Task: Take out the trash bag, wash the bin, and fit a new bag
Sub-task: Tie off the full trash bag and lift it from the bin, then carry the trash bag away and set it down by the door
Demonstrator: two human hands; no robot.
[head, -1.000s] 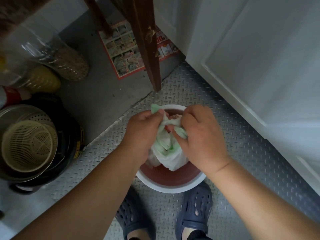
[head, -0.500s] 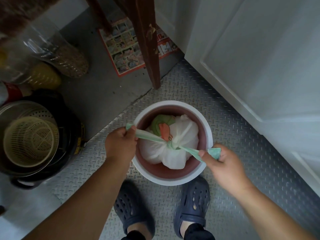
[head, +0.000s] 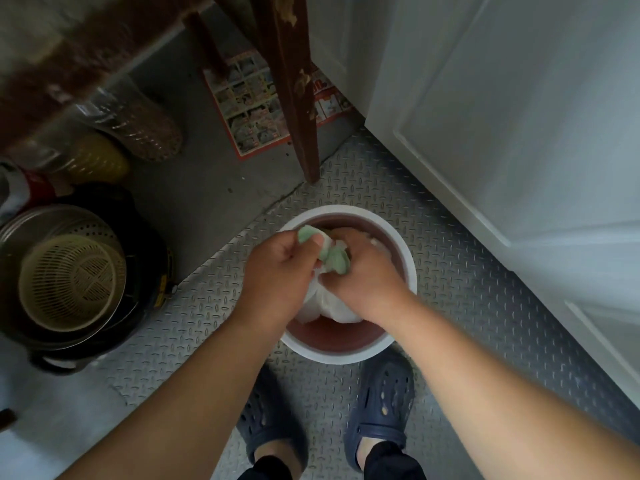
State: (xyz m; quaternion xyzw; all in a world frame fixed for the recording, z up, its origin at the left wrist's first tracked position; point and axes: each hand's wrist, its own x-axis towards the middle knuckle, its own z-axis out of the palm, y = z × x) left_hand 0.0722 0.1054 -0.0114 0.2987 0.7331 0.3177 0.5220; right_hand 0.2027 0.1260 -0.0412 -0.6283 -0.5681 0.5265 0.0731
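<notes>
A round bin (head: 398, 344) with a white rim and a reddish-brown inside stands on the floor between my feet. In it sits a full white trash bag (head: 332, 306) with pale green tie strips (head: 334, 259) at its top. My left hand (head: 280, 271) pinches one green strip above the bag. My right hand (head: 360, 275) grips the other strip right beside it, fingers curled down onto the knot. Both hands meet over the middle of the bin and hide most of the bag's top.
A dark wooden furniture leg (head: 294, 98) stands just beyond the bin. White cabinet doors (head: 502, 133) run along the right. On the left, a black pot (head: 145, 278) holds a metal strainer and a cream basket (head: 69, 282). Plastic bottles (head: 138, 126) and a flyer (head: 256, 105) lie behind.
Half a second ago my hands were pulling the green strips apart to either side of the bin. They have come back together over the bag's top.
</notes>
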